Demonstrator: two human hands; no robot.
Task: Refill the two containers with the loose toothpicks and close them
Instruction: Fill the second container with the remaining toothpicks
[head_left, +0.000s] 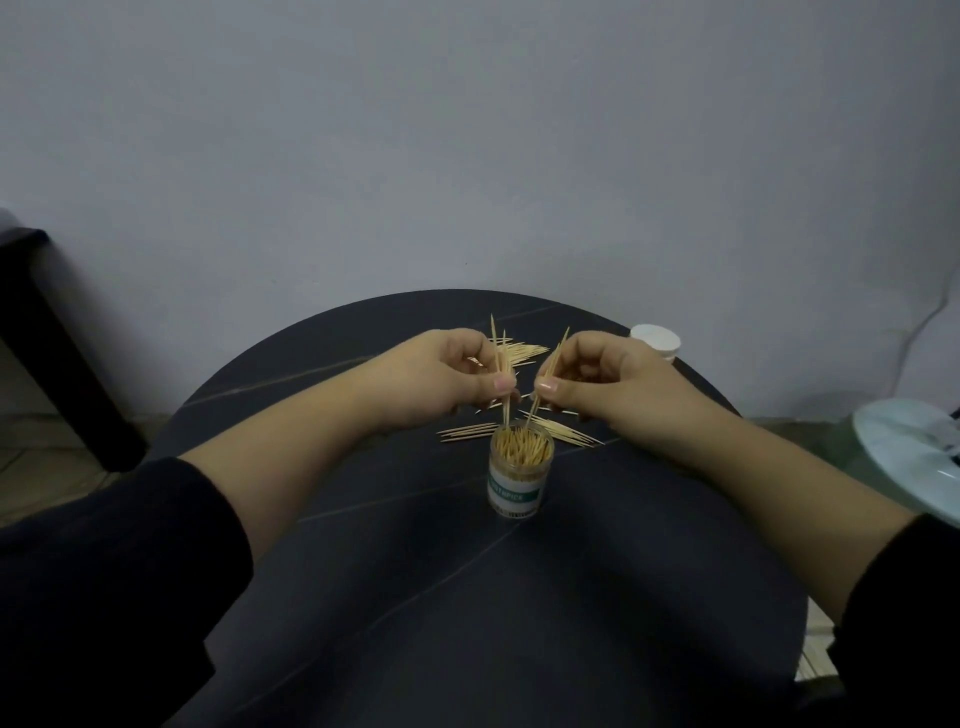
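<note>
Grips: left hand and right hand each pinch toothpicks over toothpick jar.
Risk: packed jar deflects tips, spilling sticks.

Just below your left hand and right hand, the container looks like clear glossy plastic with a paper label. Its toothpicks are pale matt wood. The table beneath is dark, smooth and matt.

2 loose black sleeves end mid-forearm; left hand and right hand are bare.
</note>
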